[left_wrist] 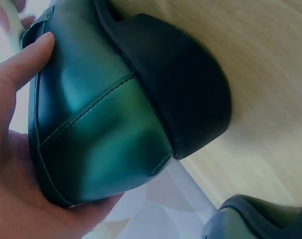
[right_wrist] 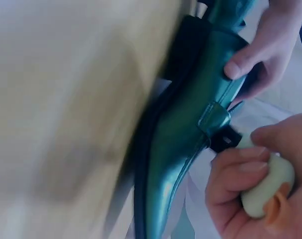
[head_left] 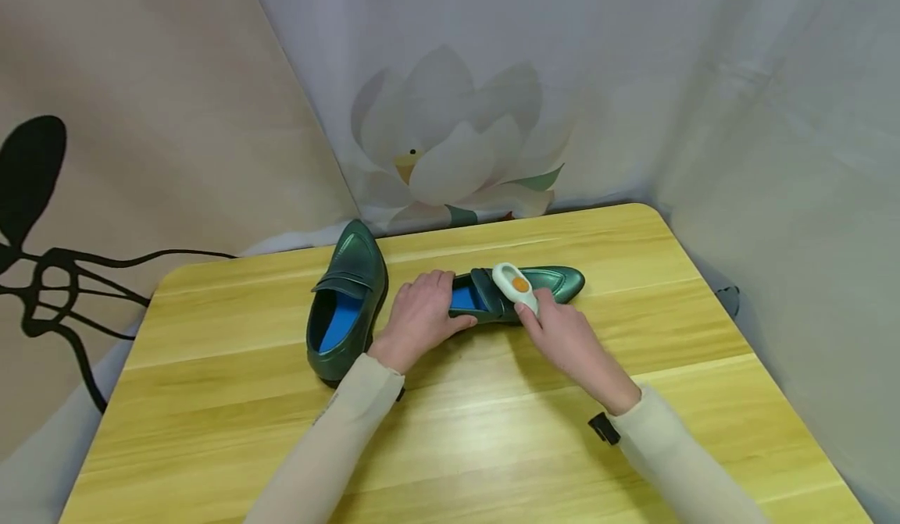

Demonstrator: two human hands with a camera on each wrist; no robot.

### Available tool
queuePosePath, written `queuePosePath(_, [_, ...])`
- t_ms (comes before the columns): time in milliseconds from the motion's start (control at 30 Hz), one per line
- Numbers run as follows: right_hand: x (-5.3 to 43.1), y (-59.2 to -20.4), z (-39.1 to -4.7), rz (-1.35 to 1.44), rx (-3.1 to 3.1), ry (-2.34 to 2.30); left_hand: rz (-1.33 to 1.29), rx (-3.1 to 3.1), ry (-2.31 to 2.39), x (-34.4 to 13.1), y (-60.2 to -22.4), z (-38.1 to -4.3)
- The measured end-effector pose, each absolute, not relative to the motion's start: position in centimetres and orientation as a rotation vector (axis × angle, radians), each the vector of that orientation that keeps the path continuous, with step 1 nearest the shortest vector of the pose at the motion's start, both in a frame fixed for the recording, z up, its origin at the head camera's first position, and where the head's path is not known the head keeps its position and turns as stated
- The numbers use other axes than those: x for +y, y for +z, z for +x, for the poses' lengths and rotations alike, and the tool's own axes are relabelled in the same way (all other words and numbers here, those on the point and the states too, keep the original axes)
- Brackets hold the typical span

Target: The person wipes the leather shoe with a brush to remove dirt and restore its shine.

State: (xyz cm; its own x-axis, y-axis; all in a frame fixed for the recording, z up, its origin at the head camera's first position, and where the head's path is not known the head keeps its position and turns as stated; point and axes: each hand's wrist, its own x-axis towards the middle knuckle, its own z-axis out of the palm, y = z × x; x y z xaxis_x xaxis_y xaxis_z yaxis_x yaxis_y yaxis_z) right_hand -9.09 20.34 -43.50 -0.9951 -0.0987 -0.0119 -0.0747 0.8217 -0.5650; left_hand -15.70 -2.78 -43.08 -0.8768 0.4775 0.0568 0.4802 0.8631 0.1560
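A dark green loafer [head_left: 562, 280] with a blue insole lies on its sole, toe to the right. My left hand [head_left: 420, 311] grips it at the heel end; in the left wrist view, the thumb presses the side of the shoe [left_wrist: 103, 134] near the opening. Between the fingers of my right hand [head_left: 568, 343] is a small white-handled shoe brush [head_left: 508, 280] with an orange spot. Its dark head [right_wrist: 226, 139] is at the strap across the loafer's upper in the right wrist view; whether bristles or sponge I cannot tell.
The matching green loafer [head_left: 357, 262] stands left of my left hand, toe pointing away. Both shoes are on a wood-grain table [head_left: 478, 446] with rounded far corners. A printed cloth [head_left: 450, 102] hangs behind the table's far edge.
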Motion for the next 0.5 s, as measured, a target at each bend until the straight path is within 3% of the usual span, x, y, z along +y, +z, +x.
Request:
queuePosePath(267, [22.3, -44.4, -5.4, -0.238, 2.997, -0.901, -0.781, -3.005, -0.26, -3.1, -42.8, -15.7])
queuePosePath(500, [20.7, -43.6, -9.5, -0.142, 2.988, -0.818, -0.784, -3.014, -0.294, -2.9, -43.1, -15.5])
